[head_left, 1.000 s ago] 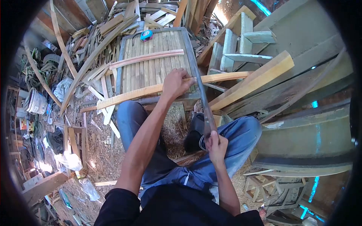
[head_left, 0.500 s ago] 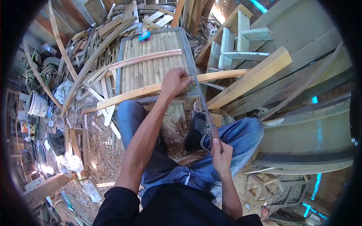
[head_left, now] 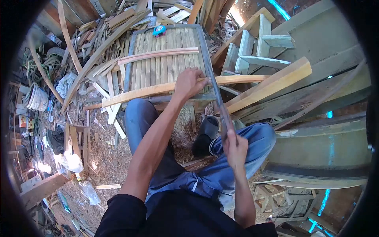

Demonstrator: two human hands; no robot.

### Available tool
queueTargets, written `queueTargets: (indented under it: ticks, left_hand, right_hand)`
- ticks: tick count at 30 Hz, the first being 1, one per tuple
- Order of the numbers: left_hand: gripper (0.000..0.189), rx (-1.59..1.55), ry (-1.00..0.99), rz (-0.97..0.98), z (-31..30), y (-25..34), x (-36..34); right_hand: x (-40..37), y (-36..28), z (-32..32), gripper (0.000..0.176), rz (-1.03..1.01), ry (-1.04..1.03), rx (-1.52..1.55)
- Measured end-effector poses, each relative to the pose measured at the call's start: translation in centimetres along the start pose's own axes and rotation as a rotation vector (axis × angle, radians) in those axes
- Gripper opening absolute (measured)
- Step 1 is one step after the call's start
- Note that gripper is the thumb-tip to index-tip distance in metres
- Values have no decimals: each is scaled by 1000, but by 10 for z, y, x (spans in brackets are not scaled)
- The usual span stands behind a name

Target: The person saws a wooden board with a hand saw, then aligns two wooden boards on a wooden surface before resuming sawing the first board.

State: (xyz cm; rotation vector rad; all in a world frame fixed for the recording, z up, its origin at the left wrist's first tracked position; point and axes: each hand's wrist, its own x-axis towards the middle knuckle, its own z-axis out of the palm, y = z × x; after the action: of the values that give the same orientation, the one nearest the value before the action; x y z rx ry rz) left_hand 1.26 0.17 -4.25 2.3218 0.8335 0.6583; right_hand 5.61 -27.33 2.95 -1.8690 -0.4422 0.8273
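My left hand (head_left: 190, 82) is closed on a long, slightly curved wooden strip (head_left: 136, 94) that lies across the near end of a slatted wooden panel (head_left: 164, 65). In my right hand (head_left: 236, 149) is the handle end of a long, thin dark saw-like tool (head_left: 222, 106). Its blade runs up and away from me, crossing the strip just right of my left fingers. A second, shorter reddish strip (head_left: 158, 55) lies farther up the panel. The teal tape measure (head_left: 159, 31) rests near the panel's far edge.
A thick wooden beam (head_left: 272, 84) slants at the right, near pale green wooden pieces (head_left: 262, 39). Scrap wood (head_left: 102, 47) is heaped at the far left. A white bucket (head_left: 38, 98) stands at the left. My bent knees are below the panel.
My right hand has moved slightly up and right with the tool. The view has shifted a little. My left hand still holds the strip.
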Motion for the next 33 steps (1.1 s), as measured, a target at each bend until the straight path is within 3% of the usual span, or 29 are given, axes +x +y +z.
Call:
queueTargets:
  ticks: [4,6,10,13,18,21,24,26,29,33]
  left_hand:
    - [30,-12,17,-8,-6,8,0]
    - [28,-25,-25,-53,-10,13,0]
    - [27,4,-17,-42,-7,7,-1]
    - [35,11,3,-5,1,3,0]
    - [33,-11,-43,-35,-6,6,0]
    - [28,-7,-22,-16,-7,8,0]
    - [30,-28,12,-17,-3,5,-2]
    - [31,-26,5,-20,-3,9,-2]
    - [31,-2,-3,-19,-4,6,-3]
    - [32,-22,-32,-44,-8,10,-1]
  right_hand:
    - [23,-6,12,55,-79,20,-41]
    - [-3,-2,5,50,-115,40,-41]
    - [-35,6,-9,51,66,-15,137]
    - [11,1,15,53,-113,68,-115]
    - [19,9,17,48,-192,64,-76]
    - [-19,1,3,54,-70,21,-165]
    - [-22,2,11,53,11,55,-34]
    - [18,7,31,50,-227,149,-152]
    - [34,-11,39,51,-185,98,-130]
    - [-11,21,18,51,-204,107,-169]
